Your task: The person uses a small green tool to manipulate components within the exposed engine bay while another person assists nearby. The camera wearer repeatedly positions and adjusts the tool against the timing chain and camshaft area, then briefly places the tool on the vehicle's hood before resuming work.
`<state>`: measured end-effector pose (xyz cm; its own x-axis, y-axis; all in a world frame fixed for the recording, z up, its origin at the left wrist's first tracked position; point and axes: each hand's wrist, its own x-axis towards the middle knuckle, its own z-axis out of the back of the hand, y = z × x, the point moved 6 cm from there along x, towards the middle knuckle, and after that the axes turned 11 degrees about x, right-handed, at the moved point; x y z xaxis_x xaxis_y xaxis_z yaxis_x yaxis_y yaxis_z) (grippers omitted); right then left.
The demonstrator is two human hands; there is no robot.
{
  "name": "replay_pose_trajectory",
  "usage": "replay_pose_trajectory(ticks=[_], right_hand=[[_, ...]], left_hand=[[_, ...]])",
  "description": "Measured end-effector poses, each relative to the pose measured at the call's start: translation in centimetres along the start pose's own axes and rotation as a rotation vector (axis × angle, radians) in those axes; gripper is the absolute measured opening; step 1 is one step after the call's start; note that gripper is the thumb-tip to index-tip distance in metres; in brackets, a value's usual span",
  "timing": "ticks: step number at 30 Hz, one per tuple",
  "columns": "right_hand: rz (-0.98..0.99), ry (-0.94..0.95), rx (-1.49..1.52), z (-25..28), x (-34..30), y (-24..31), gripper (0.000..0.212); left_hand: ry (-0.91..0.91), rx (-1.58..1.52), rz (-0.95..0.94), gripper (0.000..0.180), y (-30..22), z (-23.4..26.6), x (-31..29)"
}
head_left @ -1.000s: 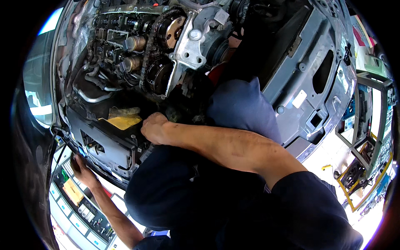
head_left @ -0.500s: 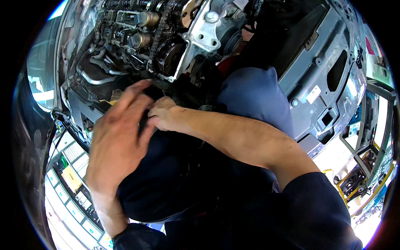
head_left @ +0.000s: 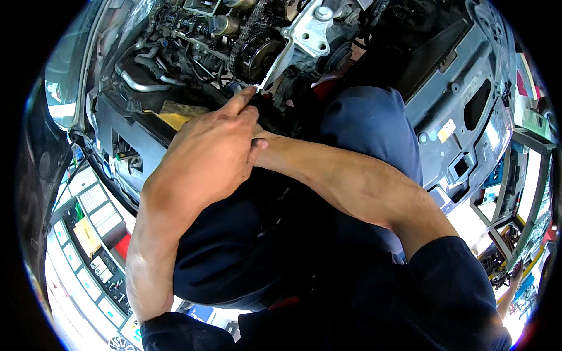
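My left hand [head_left: 213, 146] reaches over the engine bay with the index finger stretched out. Its fingertip lies at the lower corner of a silver metal engine cover edge [head_left: 270, 75]; whether it presses on it I cannot tell. The other fingers are partly curled and nothing shows in them. Behind it, my right hand is hidden; only the wrist and my right forearm [head_left: 339, 169] show, coming in from the right. Just above the fingertip are a dark, oily sprocket [head_left: 260, 58] and a timing chain [head_left: 249, 35] on the opened engine.
A yellowish cloth [head_left: 175, 117] lies left of my hand, below bent metal pipes [head_left: 143, 85]. My blue-clad knee [head_left: 366, 128] rises beside the grey front panel [head_left: 451, 111]. At lower left stands an open drawer cabinet [head_left: 105, 275] with small tools.
My left hand has moved up and right, its index finger now at the cover's corner, and it now covers my right hand. The view has shifted, so the engine appears lower and further right.
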<state>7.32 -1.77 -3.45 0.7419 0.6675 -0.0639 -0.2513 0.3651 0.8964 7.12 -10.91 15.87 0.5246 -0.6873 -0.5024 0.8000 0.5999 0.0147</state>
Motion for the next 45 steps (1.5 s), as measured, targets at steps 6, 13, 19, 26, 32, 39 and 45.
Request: replay_pose_trajectory(ticks=[6, 13, 19, 26, 32, 39, 45], right_hand=[[-0.037, 0.030, -0.002, -0.5, -0.7, 0.1, 0.032], [-0.127, 0.064, -0.021, 0.0, -2.1, 0.9, 0.032], [-0.259, 0.298, -0.283, 1.9, -5.1, 3.0, 0.036], [-0.257, 0.266, -0.306, 1.5, -6.9, 2.7, 0.022], [-0.260, 0.229, -0.365, 1.8, -9.5, 0.8, 0.023], [-0.400, 0.290, -0.388, -3.5, -10.6, -2.1, 0.023], [-0.422, 0.144, -0.184, -3.0, -12.0, -3.4, 0.031]], left_hand=[[0.104, 0.011, -0.049, 0.028, -1.1, -0.3, 0.7], [0.167, 0.037, -0.020, 0.031, -0.2, -0.4, 0.7], [0.048, 0.121, 0.199, 0.033, 3.8, 1.9, -0.1], [0.070, 0.202, 0.363, 0.032, 12.4, -0.8, 0.9], [0.193, 0.058, 0.260, 0.038, 12.7, -8.8, 4.0], [0.089, -0.070, 0.261, 0.043, 12.2, -9.8, 1.8], [0.076, -0.075, 0.260, 0.039, 12.9, -10.5, 1.9]])
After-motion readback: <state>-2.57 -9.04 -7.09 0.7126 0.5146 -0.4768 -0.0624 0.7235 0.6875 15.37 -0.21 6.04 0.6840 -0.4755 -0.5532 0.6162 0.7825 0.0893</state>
